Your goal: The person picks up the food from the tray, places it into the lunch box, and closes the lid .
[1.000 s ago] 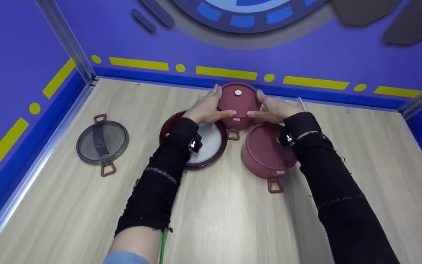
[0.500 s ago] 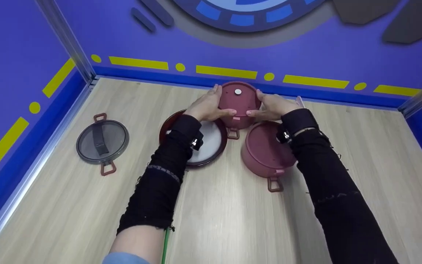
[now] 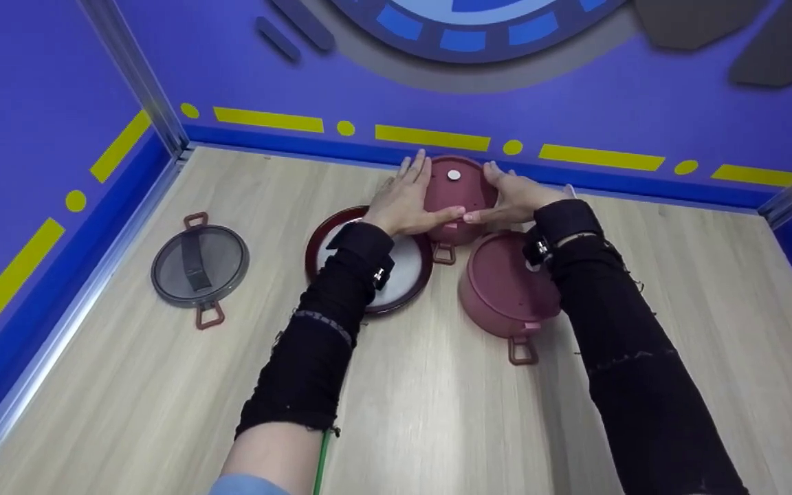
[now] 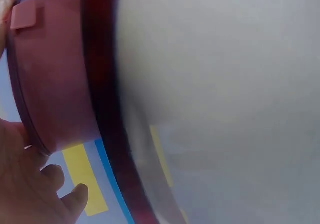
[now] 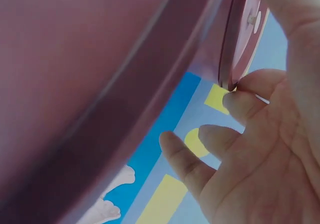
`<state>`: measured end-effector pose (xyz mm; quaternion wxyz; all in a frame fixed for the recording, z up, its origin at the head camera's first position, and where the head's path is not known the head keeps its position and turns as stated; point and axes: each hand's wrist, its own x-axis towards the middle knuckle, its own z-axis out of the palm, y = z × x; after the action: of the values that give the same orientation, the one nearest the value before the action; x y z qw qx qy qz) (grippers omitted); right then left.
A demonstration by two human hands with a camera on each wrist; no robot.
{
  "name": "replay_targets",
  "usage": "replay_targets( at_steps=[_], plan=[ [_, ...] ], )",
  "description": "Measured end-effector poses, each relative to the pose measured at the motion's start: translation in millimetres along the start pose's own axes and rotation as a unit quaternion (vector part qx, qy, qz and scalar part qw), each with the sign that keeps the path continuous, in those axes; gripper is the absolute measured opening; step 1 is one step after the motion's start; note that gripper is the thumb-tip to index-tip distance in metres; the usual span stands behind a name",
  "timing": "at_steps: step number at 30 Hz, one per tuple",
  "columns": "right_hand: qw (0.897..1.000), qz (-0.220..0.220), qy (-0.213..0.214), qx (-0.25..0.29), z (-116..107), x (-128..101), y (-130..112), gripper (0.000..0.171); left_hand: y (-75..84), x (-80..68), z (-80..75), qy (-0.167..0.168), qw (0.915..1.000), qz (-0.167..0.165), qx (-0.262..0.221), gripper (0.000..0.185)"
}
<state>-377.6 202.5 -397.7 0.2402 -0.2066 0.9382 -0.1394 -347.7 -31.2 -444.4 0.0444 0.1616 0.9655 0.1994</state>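
A small dusty-red pot [image 3: 461, 235] stands close to the back wall, covered by a matching lid [image 3: 468, 192] with a white knob. My left hand [image 3: 401, 207] lies along the lid's left side, fingers extended and thumb across the front rim. On the opposite side, my right hand [image 3: 514, 196] touches the rim; the two thumbtips meet near the front tab. In the right wrist view its other fingers are spread away from the lid [image 5: 235, 59]. The left wrist view shows fingers at the lid's edge, beside the pot wall [image 4: 55, 79].
A larger lidded red pot [image 3: 489, 309] stands under my right wrist. Beneath my left wrist lies a round pan [image 3: 403, 275] with a dark red rim and pale inside. A grey lidded pan [image 3: 200, 265] sits at left. A white scalloped thing [image 5: 112, 196] shows behind the larger pot.
My left hand has shifted right and farther back along the lid, its fingers straighter, bringing its thumb against the right one. The right hand has barely moved. The whole head view has shifted slightly.
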Motion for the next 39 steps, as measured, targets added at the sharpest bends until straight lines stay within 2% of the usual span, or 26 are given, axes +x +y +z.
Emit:
replay_targets(
  at_steps=[5,13,24,30,33,39],
  plan=[
    [1.0,-0.016,0.002,0.0,-1.1,1.7,0.9,0.121,0.2,1.7,1.0,-0.003,0.9999,0.001,0.012,0.119],
    [0.999,-0.01,-0.007,-0.035,-7.1,-1.5,-7.6,0.122,2.0,0.7,-4.5,-0.024,0.9996,-0.006,0.014,0.12],
    [0.999,-0.004,-0.018,-0.031,-13.7,-6.2,-12.6,0.12,5.7,-0.9,-14.2,-0.038,0.9991,-0.006,0.014,0.121],
    [1.0,-0.002,-0.013,-0.014,-9.4,-5.7,-9.2,0.121,3.5,-0.2,-12.2,-0.028,0.9995,0.001,0.016,0.121],
    [1.0,0.007,-0.022,0.0,-3.2,-6.5,-6.9,0.123,0.5,-1.9,-6.8,-0.029,0.9995,-0.01,0.008,0.125],
    [0.999,0.031,-0.026,-0.008,2.3,-9.0,-4.8,0.128,-3.9,-4.0,-2.5,-0.03,0.9989,-0.036,-0.01,0.134]
  ],
)
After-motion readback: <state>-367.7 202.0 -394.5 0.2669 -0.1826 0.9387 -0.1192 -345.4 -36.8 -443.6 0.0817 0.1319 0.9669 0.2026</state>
